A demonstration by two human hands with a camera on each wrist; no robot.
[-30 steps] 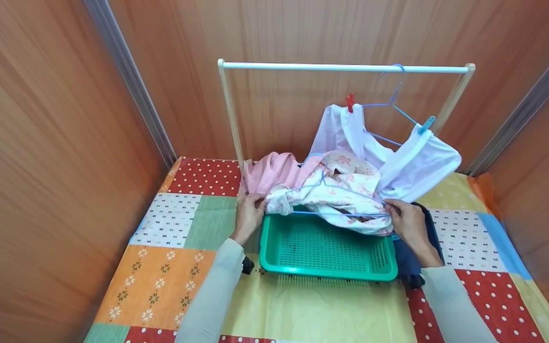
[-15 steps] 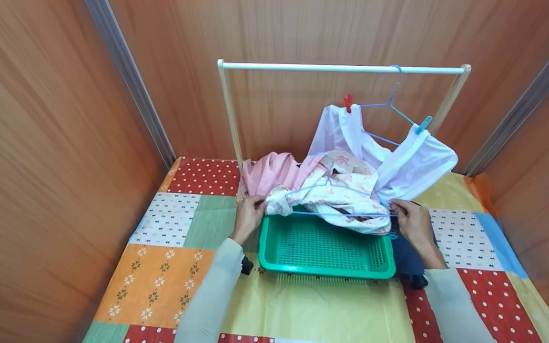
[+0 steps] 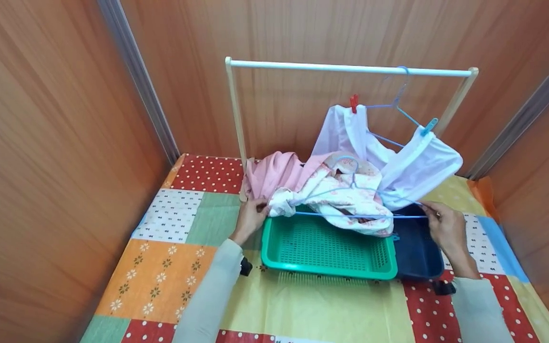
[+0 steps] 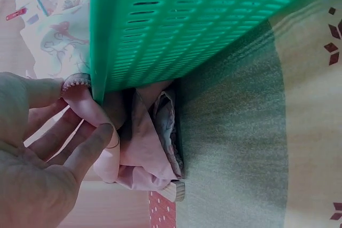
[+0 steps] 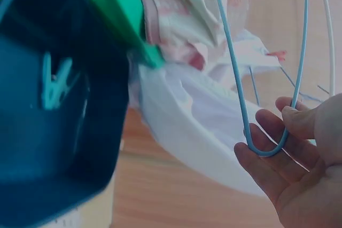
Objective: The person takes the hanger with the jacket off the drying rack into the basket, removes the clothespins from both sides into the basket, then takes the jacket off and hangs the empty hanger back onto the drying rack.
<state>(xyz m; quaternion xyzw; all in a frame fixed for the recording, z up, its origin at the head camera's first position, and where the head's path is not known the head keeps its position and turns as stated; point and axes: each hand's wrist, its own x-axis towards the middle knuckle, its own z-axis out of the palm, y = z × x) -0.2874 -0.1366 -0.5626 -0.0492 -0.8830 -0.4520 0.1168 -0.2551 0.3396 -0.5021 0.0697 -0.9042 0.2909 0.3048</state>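
In the head view, a blue wire hanger (image 3: 353, 184) lies across a white cloth garment with a pink print (image 3: 341, 200), over the back of a green basket (image 3: 329, 275). At the garment's left end, my left hand (image 3: 250, 219) pinches the fabric; the left wrist view shows pink cloth (image 4: 91, 108) with beaded-looking trim between its fingers. My right hand (image 3: 448, 233) pinches the hanger's right end, beyond the garment's edge. Thumb and fingers surround that rounded wire corner in the right wrist view. The hanger's left end is hidden around the bunched fabric.
A dark blue tray (image 3: 420, 262) with a light blue clothespin (image 5: 57, 84) stands right of the basket. Behind, a rack (image 3: 303, 65) bears a hanger with a white garment (image 3: 412, 166), clipped by red (image 3: 354, 103) and blue (image 3: 430, 126) clothespins. Pink fabric (image 3: 277, 174) lies at left.
My right hand has moved to the right with the hanger's end, and the hanger has slid right over the garment. More of the dark tray shows. My left hand has stayed nearly in place.
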